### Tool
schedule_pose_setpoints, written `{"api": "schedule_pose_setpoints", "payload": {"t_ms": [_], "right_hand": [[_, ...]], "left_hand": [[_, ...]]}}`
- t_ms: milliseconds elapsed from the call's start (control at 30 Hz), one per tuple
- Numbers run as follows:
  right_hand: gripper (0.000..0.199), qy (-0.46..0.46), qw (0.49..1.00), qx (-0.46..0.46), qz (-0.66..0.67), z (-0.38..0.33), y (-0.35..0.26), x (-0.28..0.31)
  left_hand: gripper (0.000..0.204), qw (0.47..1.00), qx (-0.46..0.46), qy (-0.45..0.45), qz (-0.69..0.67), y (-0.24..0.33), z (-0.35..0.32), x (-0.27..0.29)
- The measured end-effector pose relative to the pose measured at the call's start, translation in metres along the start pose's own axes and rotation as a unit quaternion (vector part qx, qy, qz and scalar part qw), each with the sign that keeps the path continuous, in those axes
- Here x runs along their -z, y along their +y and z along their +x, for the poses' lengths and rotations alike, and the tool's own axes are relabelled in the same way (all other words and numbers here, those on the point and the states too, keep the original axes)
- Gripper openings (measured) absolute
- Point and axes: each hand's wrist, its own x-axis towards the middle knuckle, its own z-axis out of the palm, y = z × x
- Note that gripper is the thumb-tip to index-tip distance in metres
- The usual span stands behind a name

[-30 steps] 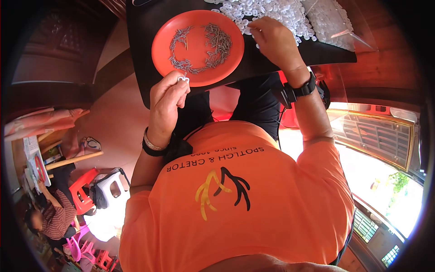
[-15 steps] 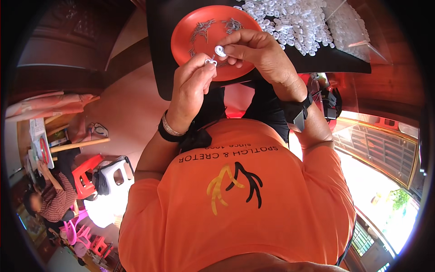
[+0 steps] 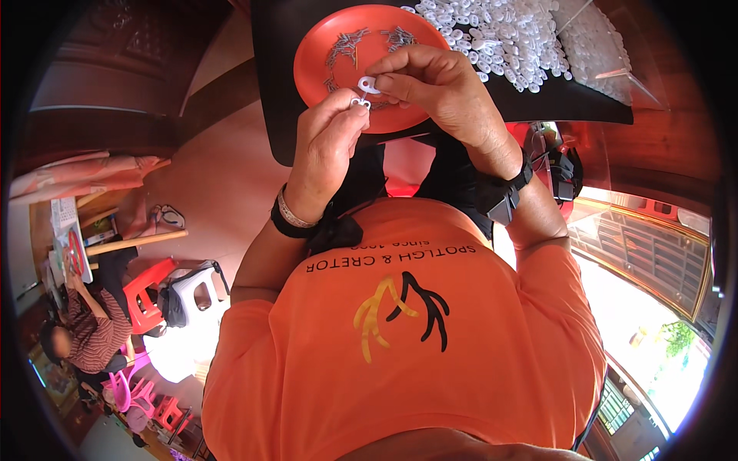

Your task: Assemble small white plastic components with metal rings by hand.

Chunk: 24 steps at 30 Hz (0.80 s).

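Observation:
Over the near part of an orange-red plate, my two hands meet closely. My left hand is closed in a pinch on a small white plastic piece with ring-shaped ends. Between thumb and fingers, my right hand grips a white oval plastic piece with a hole in it. The two pieces sit nearly against each other; whether they are joined I cannot tell. Small grey metal pins lie in loose clusters on the plate.
A black tabletop carries the plate and a heap of white oval pieces. Beside the heap lies a clear bag of similar pieces. Off to the left, another person sits near red and white stools.
My right hand has turned the oval piece and brought it closer to the piece in my left hand. The left hand has barely moved.

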Motion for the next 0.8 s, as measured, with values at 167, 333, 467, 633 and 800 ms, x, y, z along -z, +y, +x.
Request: {"api": "schedule_pose_setpoints", "payload": {"t_ms": [167, 333, 467, 633, 800], "right_hand": [[0.012, 0.007, 1.000, 0.003, -0.015, -0.002, 0.001, -0.002], [0.011, -0.022, 0.997, 0.033, -0.060, -0.003, 0.003, -0.001], [0.010, -0.036, 0.996, 0.033, -0.076, -0.006, 0.004, -0.001], [0.020, -0.025, 0.991, 0.059, -0.119, -0.010, 0.002, -0.006], [0.029, 0.016, 0.973, 0.123, -0.193, -0.012, 0.003, -0.013]], "left_hand": [[0.024, 1.000, -0.010, 0.001, 0.021, -0.001, 0.000, -0.001], [0.022, 1.000, -0.009, 0.002, 0.011, -0.001, -0.001, -0.003], [0.020, 1.000, 0.002, -0.008, -0.001, -0.005, -0.001, 0.000], [0.022, 1.000, -0.001, 0.006, -0.022, -0.004, 0.000, -0.003], [0.025, 0.999, -0.003, 0.016, -0.039, 0.001, 0.000, -0.006]]}}
